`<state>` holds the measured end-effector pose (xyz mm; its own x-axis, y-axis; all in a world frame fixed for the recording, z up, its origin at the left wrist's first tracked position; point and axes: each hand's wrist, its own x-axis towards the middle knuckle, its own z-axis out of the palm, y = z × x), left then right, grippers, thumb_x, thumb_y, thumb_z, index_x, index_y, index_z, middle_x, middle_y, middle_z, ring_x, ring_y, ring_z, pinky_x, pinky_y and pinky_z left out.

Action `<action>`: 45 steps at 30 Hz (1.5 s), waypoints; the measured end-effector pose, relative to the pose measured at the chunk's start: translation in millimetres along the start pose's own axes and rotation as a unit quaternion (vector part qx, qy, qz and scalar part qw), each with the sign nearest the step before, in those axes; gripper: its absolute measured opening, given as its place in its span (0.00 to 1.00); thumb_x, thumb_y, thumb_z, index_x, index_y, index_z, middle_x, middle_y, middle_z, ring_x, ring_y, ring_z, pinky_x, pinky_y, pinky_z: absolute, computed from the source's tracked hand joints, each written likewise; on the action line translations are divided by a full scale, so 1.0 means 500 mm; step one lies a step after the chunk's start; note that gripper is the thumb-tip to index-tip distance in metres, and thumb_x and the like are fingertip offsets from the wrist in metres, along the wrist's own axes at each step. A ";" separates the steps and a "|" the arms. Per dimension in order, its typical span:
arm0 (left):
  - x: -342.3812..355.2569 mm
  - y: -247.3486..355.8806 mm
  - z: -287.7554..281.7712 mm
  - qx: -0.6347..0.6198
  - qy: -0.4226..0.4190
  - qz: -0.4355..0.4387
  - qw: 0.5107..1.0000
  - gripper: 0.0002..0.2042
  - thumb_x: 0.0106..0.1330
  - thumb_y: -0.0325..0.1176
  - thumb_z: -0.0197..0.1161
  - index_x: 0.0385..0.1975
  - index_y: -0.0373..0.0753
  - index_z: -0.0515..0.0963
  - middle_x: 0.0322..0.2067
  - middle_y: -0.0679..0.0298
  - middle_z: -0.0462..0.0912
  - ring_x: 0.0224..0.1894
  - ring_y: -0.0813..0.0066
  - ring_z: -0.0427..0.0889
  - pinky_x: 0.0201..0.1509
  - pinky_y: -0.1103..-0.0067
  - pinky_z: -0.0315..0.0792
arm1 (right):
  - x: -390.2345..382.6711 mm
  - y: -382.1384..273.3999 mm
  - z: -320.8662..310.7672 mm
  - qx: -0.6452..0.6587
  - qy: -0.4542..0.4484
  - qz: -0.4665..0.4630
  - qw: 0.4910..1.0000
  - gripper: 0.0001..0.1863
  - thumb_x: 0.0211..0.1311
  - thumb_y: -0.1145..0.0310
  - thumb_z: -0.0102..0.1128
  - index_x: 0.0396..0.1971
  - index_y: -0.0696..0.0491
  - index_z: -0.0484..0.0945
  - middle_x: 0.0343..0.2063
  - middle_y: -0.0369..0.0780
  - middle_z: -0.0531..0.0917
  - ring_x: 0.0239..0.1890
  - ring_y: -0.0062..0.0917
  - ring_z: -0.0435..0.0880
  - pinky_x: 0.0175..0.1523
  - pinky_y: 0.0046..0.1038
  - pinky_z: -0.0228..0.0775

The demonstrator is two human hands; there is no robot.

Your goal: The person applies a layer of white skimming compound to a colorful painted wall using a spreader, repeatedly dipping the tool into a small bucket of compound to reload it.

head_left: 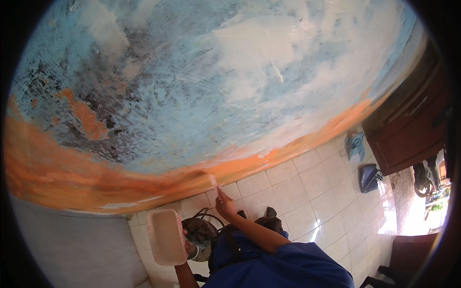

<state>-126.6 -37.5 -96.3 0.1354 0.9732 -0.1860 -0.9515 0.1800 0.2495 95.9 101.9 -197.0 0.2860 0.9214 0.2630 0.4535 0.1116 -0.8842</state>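
My right hand [224,205] is stretched toward the bottom of the wall and grips a small pale-bladed putty knife [212,181]. The blade's tip touches the orange band [144,185] low on the wall. My left hand [186,241] holds a rectangular pinkish tray [164,236] tilted upright beside my body; the tray hides most of the hand. A dark round bucket [200,234] with a wire handle stands on the floor tiles between the tray and my blue-clad knees.
The wall [206,81] above is patchy blue, white filler and dark scraped spots. A grey surface [72,245] lies at lower left. White floor tiles [307,192] run right to two blue bags [369,176], a brown wooden door [413,125] and a motorbike [425,175] outside.
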 end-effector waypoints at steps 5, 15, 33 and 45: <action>-0.018 0.000 -0.001 -0.007 -0.002 0.011 1.000 0.29 0.64 0.48 0.51 0.59 0.36 0.56 0.46 0.41 0.67 0.21 0.49 0.76 0.19 0.66 0.75 | 0.103 0.048 -0.170 -0.098 0.108 0.197 0.970 0.21 0.61 0.73 0.44 0.54 0.61 0.68 0.36 0.58 0.78 0.35 0.48 0.80 0.35 0.41 0.70; 0.002 -0.006 0.005 -0.004 -0.004 0.003 1.000 0.29 0.64 0.48 0.51 0.59 0.35 0.56 0.47 0.41 0.66 0.22 0.49 0.77 0.19 0.66 0.75 | 0.116 -0.108 -0.005 -0.049 0.059 0.107 0.991 0.27 0.55 0.74 0.52 0.58 0.57 0.64 0.22 0.52 0.78 0.23 0.45 0.79 0.24 0.38 0.68; -0.019 0.007 0.008 -0.003 0.005 0.006 1.000 0.29 0.64 0.47 0.52 0.59 0.34 0.56 0.47 0.40 0.65 0.23 0.48 0.77 0.19 0.65 0.76 | 0.271 0.014 -0.192 -0.132 0.315 0.043 0.939 0.22 0.58 0.74 0.50 0.55 0.57 0.68 0.16 0.51 0.73 0.16 0.43 0.73 0.21 0.35 0.62; -0.007 0.007 0.004 -0.003 -0.028 -0.001 1.000 0.32 0.64 0.50 0.51 0.61 0.36 0.53 0.52 0.42 0.60 0.29 0.45 0.76 0.27 0.63 0.77 | 0.045 -0.119 -0.138 -0.111 -0.025 0.020 0.993 0.25 0.54 0.73 0.55 0.55 0.55 0.69 0.23 0.45 0.80 0.22 0.38 0.81 0.24 0.32 0.72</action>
<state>-129.7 -39.9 -93.2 0.1516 0.9795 -0.1329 -0.9528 0.1806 0.2442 133.3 90.2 -111.8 0.2684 0.9411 0.2055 0.6198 -0.0054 -0.7848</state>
